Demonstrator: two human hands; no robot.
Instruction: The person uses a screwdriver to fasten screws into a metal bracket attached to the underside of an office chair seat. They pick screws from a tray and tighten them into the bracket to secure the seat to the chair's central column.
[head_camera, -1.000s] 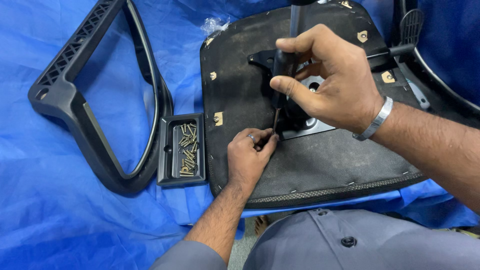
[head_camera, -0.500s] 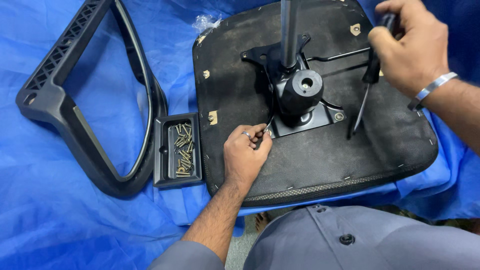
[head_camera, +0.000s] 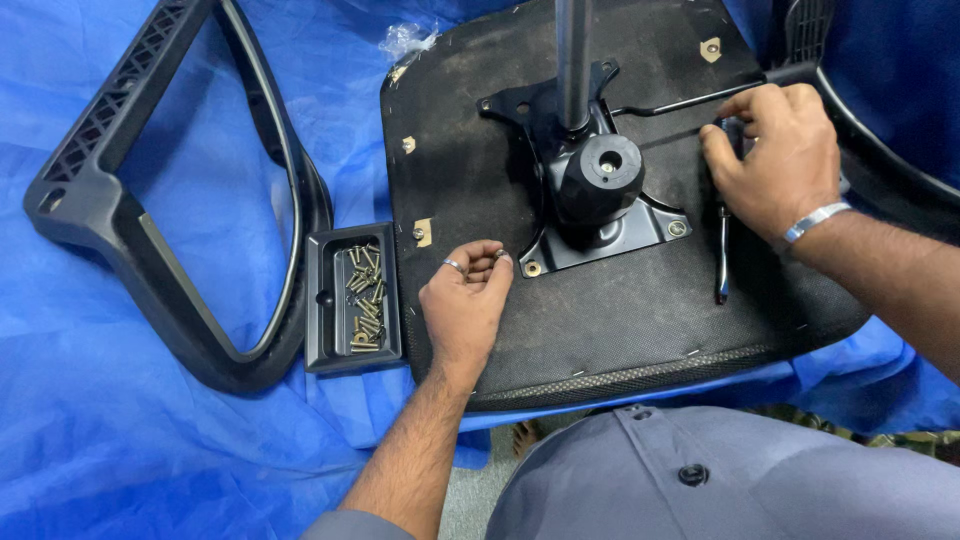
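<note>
In the head view, an upturned black chair seat (head_camera: 610, 310) fills the centre and upper right of the frame, lying on a blue plastic sheet (head_camera: 130, 440). A black metal mechanism plate (head_camera: 655, 222) is fixed on its underside, with a gas-lift cylinder (head_camera: 572, 60) rising from a round black hub (head_camera: 598, 178) toward the top edge. The left hand (head_camera: 465, 305) rests on the seat at lower centre, just left of the plate's lower left corner; its grip is pinched closed, thumb and fingertips nipping a small screw (head_camera: 498, 255). The right hand (head_camera: 780, 160), with a silver bracelet at the wrist, sits at the upper right of the seat, its grip curled shut around the handle of a screwdriver (head_camera: 722, 255) whose dark shaft hangs down across the seat fabric, the tip touching or just above it. A thin black lever rod (head_camera: 660, 103) runs from the plate toward that hand. Just left of the seat lies a small black tray (head_camera: 322, 300) holding loose screws (head_camera: 365, 300). Further left, a black plastic armrest frame (head_camera: 120, 220) lies on the sheet. A grey shirt (head_camera: 730, 470) fills the lower right.
</note>
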